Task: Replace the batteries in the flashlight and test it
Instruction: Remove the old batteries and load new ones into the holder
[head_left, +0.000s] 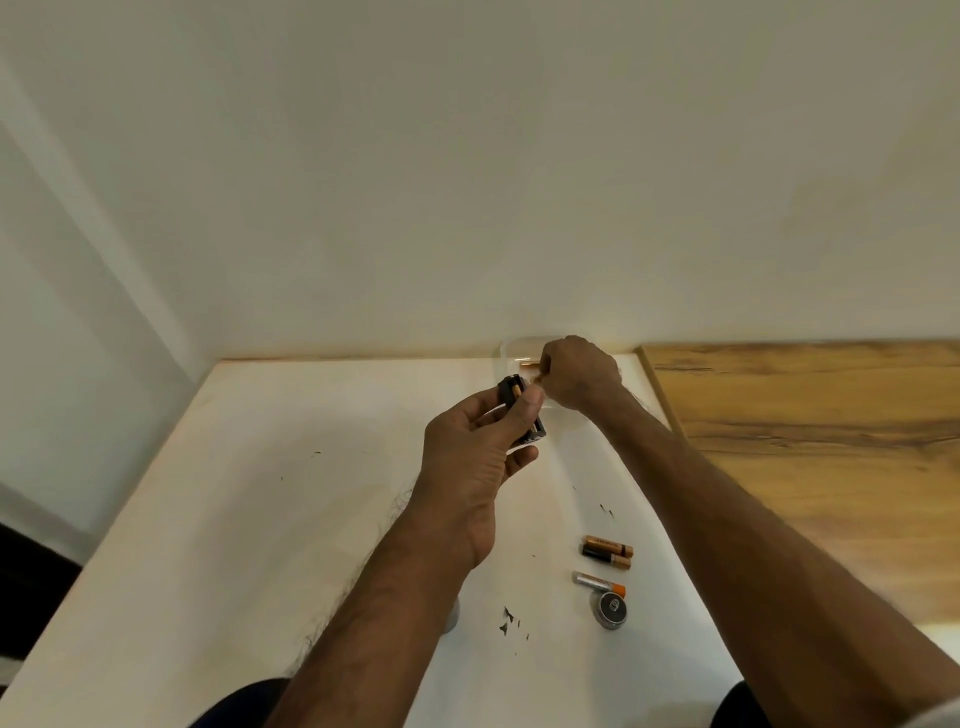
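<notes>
Head view looking down at a white table (249, 519) set against a pale wall, w/ two bare forearms reaching fwd.

The left hand (475, 457) is raised over the table, fingers and thumb wrapped round a small black battery holder (519, 410). At least one battery sits in the holder, its copper-coloured end showing at the top.

The right hand (579, 376) is just beyond and to the right of the left hand, near the table's far edge. It is curled tight, pinching a small copper-tipped battery (540, 378) at its fingertips, close to the top of the holder. A clear plastic tray (506, 351) lies under and behind this hand, w/ what looks like another copper-ended battery in it; hard to tell more.

Nearer the person, between the two forearms, lie two black-and-copper batteries (607, 553) side by side and touching. Just below them is a silver battery w/ an orange end (598, 583), and touching that, a round dark cap (611, 609).

Right of the right arm, a wood-grain surface (810, 441) adjoins the table. Small dark scuffs mark the white top.
</notes>
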